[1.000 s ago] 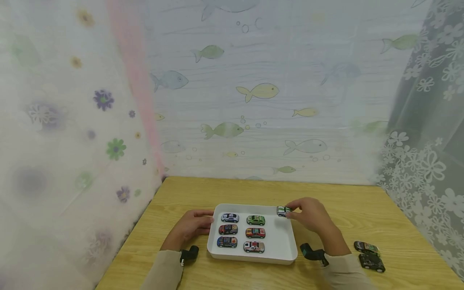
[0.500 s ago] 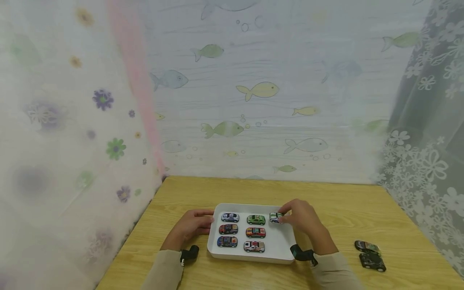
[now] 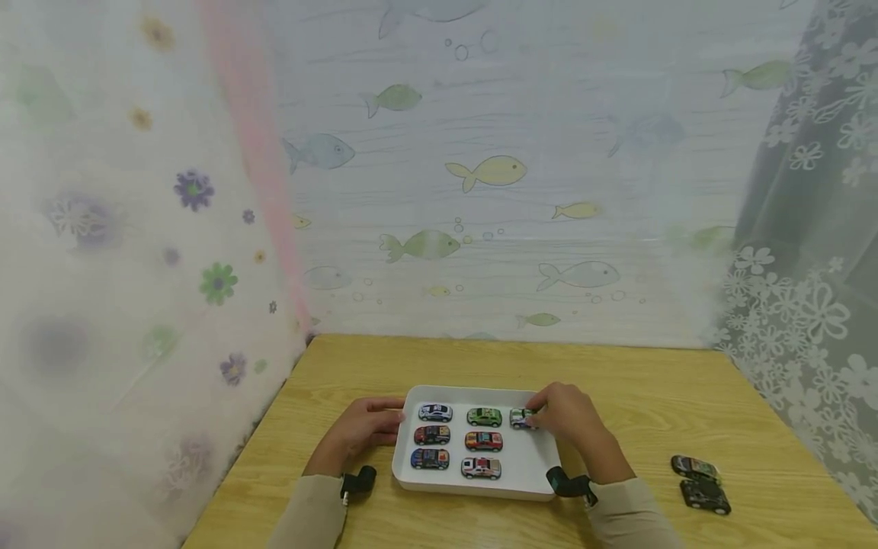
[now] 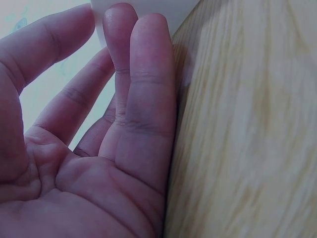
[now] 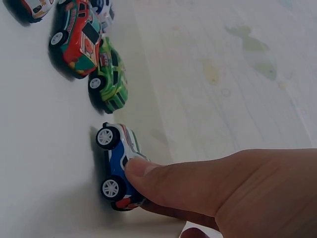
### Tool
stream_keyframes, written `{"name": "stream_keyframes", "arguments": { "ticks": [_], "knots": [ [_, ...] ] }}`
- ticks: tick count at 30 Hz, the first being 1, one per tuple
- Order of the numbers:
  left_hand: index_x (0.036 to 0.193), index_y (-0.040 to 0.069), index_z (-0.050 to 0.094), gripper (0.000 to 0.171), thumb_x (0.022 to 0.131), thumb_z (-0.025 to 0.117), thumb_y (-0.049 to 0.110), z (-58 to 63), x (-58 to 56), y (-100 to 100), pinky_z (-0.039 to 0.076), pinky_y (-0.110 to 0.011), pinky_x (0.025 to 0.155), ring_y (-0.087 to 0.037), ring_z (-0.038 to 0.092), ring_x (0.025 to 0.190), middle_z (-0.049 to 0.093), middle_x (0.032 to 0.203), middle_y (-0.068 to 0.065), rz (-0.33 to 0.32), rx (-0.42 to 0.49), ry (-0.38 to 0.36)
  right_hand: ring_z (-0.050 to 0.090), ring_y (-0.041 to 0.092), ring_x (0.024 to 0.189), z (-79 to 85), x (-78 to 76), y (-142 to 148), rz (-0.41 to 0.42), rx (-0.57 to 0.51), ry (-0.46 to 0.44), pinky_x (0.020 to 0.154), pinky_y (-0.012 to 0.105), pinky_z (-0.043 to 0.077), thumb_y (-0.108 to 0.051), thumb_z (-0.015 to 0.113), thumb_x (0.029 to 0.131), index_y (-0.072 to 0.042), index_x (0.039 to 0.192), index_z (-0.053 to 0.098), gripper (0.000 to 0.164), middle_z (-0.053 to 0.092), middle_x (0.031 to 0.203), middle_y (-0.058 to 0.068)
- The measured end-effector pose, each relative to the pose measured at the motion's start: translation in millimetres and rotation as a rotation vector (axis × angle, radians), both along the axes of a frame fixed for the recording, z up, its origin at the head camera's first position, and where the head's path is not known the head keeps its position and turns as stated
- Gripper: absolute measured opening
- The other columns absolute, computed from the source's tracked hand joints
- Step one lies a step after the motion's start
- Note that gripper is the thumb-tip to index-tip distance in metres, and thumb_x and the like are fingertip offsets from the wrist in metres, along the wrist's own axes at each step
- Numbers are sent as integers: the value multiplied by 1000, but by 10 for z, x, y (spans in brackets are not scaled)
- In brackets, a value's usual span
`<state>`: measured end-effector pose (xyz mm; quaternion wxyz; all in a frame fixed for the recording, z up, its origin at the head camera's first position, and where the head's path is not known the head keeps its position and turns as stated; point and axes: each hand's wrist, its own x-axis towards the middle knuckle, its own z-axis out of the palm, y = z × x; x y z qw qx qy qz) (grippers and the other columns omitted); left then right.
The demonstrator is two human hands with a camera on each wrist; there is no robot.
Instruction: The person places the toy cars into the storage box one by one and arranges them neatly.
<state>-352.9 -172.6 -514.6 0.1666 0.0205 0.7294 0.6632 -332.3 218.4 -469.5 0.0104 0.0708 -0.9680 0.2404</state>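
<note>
My right hand [image 3: 571, 415] pinches a small white, green and blue toy car [image 5: 119, 163] between thumb and fingers, at the back right inside a white tray [image 3: 521, 480]. In the right wrist view its wheels are right at the tray floor and the thumb [image 5: 163, 178] lies over its side. A green toy car [image 3: 484, 416] stands just left of it. My left hand [image 3: 360, 428] rests against the tray's left wall, its fingers [image 4: 148, 74] nearly straight and fingertips at the wall.
Inside the tray, a red and yellow car [image 3: 483, 441] and a white car [image 3: 481, 467] continue the middle column; three cars, including a blue one [image 3: 430, 458], form the left column. Two dark cars [image 3: 705, 496] lie on the wooden table [image 3: 638, 381] at right. Patterned curtains [image 3: 480, 229] stand behind.
My right hand has brought the white and green car from over the tray's back right rim leftward and down, into place beside the green car. The left hand has stayed at the tray.
</note>
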Motion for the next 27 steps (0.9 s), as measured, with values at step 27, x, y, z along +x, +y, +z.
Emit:
{"name": "stream_keyframes", "arguments": {
  "ticks": [27],
  "knots": [
    [140, -2, 62, 49, 96, 74, 18, -13, -6, -2, 65, -36, 80, -20, 76, 91, 76, 116, -16, -17, 5, 17, 68, 30, 109, 136, 70, 92, 33, -55, 24, 88, 50, 59, -19, 82, 88, -15, 112, 81, 24, 75, 121, 6]
  ]
}}
